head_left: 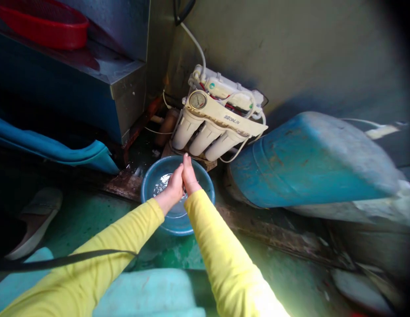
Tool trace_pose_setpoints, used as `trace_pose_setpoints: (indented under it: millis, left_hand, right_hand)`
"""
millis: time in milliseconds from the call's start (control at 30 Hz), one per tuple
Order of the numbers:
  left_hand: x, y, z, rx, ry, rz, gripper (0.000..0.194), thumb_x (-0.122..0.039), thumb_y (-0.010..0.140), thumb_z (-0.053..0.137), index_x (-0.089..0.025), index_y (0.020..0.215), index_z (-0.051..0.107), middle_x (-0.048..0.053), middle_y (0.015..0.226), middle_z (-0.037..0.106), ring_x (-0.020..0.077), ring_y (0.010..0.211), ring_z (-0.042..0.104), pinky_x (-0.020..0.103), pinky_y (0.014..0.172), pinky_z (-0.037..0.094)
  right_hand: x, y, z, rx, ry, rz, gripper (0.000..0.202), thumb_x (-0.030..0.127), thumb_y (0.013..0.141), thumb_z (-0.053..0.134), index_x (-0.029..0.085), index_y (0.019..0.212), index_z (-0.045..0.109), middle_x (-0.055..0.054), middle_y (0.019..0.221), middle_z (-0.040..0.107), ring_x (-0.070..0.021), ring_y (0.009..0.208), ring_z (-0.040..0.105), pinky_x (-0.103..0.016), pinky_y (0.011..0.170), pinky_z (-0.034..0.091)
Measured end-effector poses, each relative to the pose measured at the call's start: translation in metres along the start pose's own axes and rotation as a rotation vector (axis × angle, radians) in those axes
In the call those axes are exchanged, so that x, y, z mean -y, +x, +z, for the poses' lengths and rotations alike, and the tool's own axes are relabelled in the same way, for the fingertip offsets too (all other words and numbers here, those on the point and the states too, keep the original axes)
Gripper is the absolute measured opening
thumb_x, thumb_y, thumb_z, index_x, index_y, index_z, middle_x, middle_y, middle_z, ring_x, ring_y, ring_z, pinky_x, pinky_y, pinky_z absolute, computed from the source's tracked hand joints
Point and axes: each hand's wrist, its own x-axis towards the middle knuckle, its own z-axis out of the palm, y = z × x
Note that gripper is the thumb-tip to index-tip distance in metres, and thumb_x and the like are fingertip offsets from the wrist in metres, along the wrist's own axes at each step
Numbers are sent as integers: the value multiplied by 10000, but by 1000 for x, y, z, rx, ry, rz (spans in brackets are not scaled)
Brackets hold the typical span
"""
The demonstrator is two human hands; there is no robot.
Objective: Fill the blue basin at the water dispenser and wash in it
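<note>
A round blue basin (210, 187) with water in it stands on the green floor at the centre. Over it, my left hand (174, 185) and my right hand (189, 174) are pressed together, palm against palm. The fingers of my right hand look stretched out, pointing away from me. My left hand's fingers are partly hidden and look bent against the right palm. Nothing shows between the hands. Yellow sleeves cover both arms down to the wrists.
Behind the basin stands a white water filter (218, 116) with a gauge and hoses. A large blue barrel (300, 163) is at the right. At the left are a metal counter (125, 92), a red basket (56, 31) and a shoe (39, 220).
</note>
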Motion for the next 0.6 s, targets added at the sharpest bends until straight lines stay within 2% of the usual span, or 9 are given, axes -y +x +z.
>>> trace_pose_setpoints:
  millis: [33, 133, 267, 333, 400, 500, 600]
  left_hand:
    - [-4, 2, 1, -6, -34, 5, 358, -322, 896, 352, -234, 1124, 613, 23, 1101, 667, 126, 1168, 510, 247, 928, 446]
    - [-17, 3, 2, -10, -81, 12, 389, -282, 902, 329, -279, 1231, 536, 15, 1245, 586, 137, 1257, 432, 293, 1009, 395]
    - [-14, -9, 13, 52, -201, -8, 442, -264, 886, 332, -220, 1308, 459, 46, 1298, 541, 179, 1261, 428, 324, 1048, 369]
    - [-14, -16, 19, 77, -274, -27, 426, -283, 884, 346, -212, 1285, 469, 60, 1280, 549, 198, 1234, 457, 339, 1031, 391]
    - [-19, -20, 21, 83, -313, -39, 369, -308, 890, 351, -231, 1218, 503, 62, 1240, 566, 202, 1192, 498, 345, 989, 430]
    - [-28, -20, 21, 100, -344, -61, 265, -311, 897, 360, -241, 1094, 522, 67, 1144, 590, 210, 1118, 558, 369, 919, 476]
    - [-27, -21, 20, 157, -378, -120, 182, -310, 900, 361, -229, 993, 495, 73, 1066, 590, 224, 1039, 604, 403, 864, 498]
  right_hand:
    - [2, -5, 1, 17, 3, 22, 650, 503, 905, 185, 101, 1417, 192, -103, 1516, 136, -201, 1408, 38, -450, 1161, 52]
    - [7, -16, 5, 44, 52, 43, 625, 451, 910, 246, 114, 1428, 152, -57, 1523, 72, -154, 1402, 61, -352, 1168, 88]
    - [13, 3, -12, -118, 45, 128, 633, 410, 917, 215, -5, 1395, 188, -180, 1491, 165, -204, 1384, 180, -386, 1159, 129]
    - [14, 10, -25, -162, 56, 128, 615, 416, 916, 218, 5, 1370, 272, -172, 1476, 227, -202, 1376, 211, -381, 1156, 149]
    - [13, 4, -35, -139, 100, 49, 577, 432, 903, 276, 73, 1347, 357, -122, 1455, 313, -187, 1357, 266, -370, 1145, 199]
    - [11, -22, -45, -101, 129, -134, 501, 424, 862, 411, 166, 1288, 459, -76, 1357, 477, -191, 1253, 431, -382, 1090, 320]
    - [8, -41, -56, -247, -16, -274, 483, 363, 812, 520, 194, 1264, 494, -78, 1290, 537, -201, 1182, 483, -393, 1059, 348]
